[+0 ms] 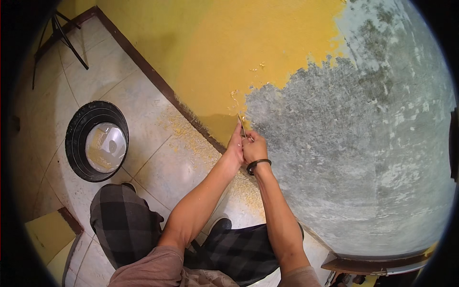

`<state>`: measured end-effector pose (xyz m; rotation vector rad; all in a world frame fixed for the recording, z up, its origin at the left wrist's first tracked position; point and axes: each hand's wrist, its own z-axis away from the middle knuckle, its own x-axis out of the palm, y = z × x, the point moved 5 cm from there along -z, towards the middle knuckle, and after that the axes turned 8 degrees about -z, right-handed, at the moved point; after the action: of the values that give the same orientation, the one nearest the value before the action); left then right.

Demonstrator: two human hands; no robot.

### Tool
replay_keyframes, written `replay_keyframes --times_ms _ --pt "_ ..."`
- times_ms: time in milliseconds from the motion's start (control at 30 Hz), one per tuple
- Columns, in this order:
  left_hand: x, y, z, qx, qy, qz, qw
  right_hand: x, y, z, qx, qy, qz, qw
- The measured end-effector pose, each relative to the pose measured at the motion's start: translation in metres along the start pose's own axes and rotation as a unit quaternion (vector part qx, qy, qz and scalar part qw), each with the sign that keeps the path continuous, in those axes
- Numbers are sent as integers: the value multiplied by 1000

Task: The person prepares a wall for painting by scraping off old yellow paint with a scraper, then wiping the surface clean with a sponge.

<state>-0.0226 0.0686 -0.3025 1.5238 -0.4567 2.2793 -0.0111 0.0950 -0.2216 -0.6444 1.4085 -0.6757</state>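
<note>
A thin, flat scraper [242, 125], seen nearly edge-on, has its tip against the wall where yellow paint [222, 46] meets bared grey plaster [322, 118]. My right hand [256, 147], with a dark band on its wrist, is closed around the scraper's near end. Alongside it, my left hand [235, 145] presses on the scraper with fingers stretched toward the tip; part of its grip is hidden. Curled paint shavings [233, 95] cling to the wall just above the tip. Below my hands, pale yellow scrapings [190, 138] lie along the foot of the wall.
A black bucket [72, 143] with cloudy liquid stands on the tiled floor [154, 183] at left. Dark stand legs [68, 43] rise in the far left corner. Brown skirting [143, 66] edges the wall. My checked-trouser knees [120, 219] are bent below.
</note>
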Motion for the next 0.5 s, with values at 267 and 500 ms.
replay_keyframes --times_ms 267,500 --pt "18 -21 5 12 23 -47 999 -30 4 9 32 8 -23 999" --pt "-7 0 -5 3 -18 -12 1000 -4 -10 7 -5 9 28 1000"
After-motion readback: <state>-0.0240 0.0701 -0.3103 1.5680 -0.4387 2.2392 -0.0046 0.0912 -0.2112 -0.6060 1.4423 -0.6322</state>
